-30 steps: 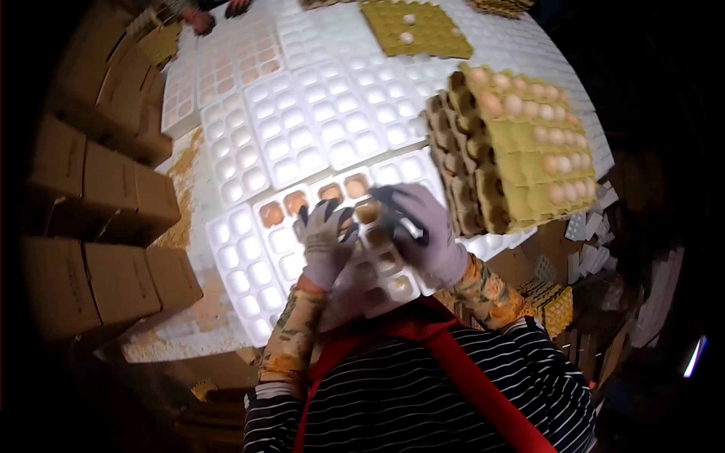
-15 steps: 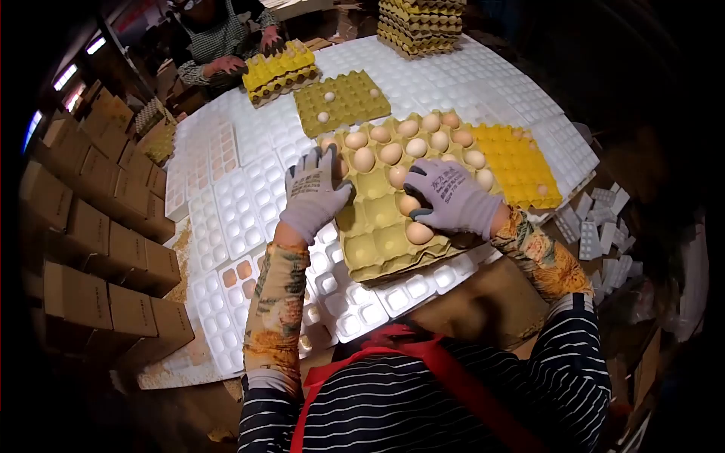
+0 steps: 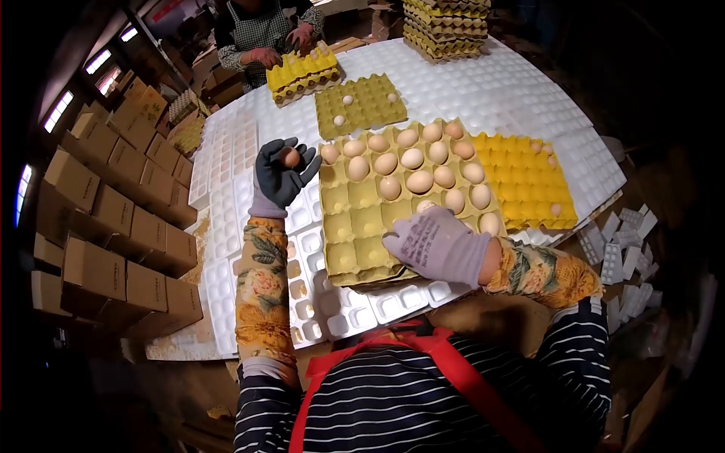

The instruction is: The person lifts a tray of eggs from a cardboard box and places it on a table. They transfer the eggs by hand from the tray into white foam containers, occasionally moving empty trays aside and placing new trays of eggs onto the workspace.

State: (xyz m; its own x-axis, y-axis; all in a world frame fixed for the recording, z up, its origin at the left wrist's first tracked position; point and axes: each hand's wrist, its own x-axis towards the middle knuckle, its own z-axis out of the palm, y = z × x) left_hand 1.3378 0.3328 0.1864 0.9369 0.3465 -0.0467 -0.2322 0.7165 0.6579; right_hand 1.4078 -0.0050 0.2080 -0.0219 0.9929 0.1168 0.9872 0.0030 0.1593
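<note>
My left hand (image 3: 284, 175), in a grey-palmed glove, is turned palm up left of a large olive egg tray (image 3: 361, 240). A brown egg (image 3: 291, 157) lies in its curled fingers. My right hand (image 3: 439, 245), in a lilac glove, is lowered over the near right part of that tray, knuckles up. Its fingers are curled under and hidden, so what they hold does not show. One egg (image 3: 426, 204) peeks out just beyond its knuckles. Rows of eggs (image 3: 419, 182) fill the tray's far and right cells, while several cells at the left and front hold none.
White plastic egg trays (image 3: 529, 98) cover the table. A yellow tray (image 3: 521, 181) with several eggs lies right, and another olive tray (image 3: 362, 113) lies beyond. Stacked trays (image 3: 445, 30) stand at the back. Cardboard boxes (image 3: 94, 272) line the left. A co-worker's gloved hands (image 3: 264, 57) touch yellow trays.
My left hand has lifted off the tray's left side and turned palm up with an egg in it. My right hand has moved toward the tray's near edge. The view has shifted.
</note>
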